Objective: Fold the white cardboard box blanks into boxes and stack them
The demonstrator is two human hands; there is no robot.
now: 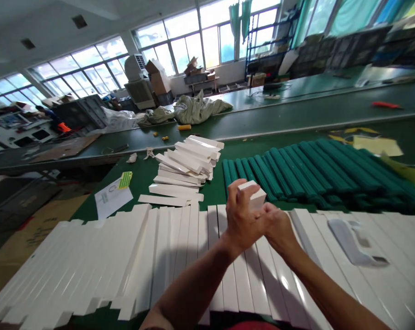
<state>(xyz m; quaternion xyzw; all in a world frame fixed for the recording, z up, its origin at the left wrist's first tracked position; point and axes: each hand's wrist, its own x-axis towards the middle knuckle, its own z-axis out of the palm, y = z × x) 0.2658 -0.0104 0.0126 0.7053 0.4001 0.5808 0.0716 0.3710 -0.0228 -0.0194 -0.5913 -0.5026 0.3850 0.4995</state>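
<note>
My left hand (241, 217) is wrapped around a long white box (257, 200), whose end points away from me, above the row of boxes. My right hand (278, 225) meets it at the box's near right side, fingers closed against the box; its fingertips are partly hidden. Below both hands, long white boxes (180, 243) lie side by side across the table. Just beyond my hands, several dark green ribbed rods (297, 172) are stacked in a row. Left of them is a pile of flat white cartons (183, 162).
On the right boxes rests a white moulded plastic piece (346, 240). A paper sheet (113, 197) with a yellow-green pad (125, 180) lies at left. Behind runs a long green bench (279, 112) with a crumpled grey sack (197, 109) and a red-handled tool (385, 105).
</note>
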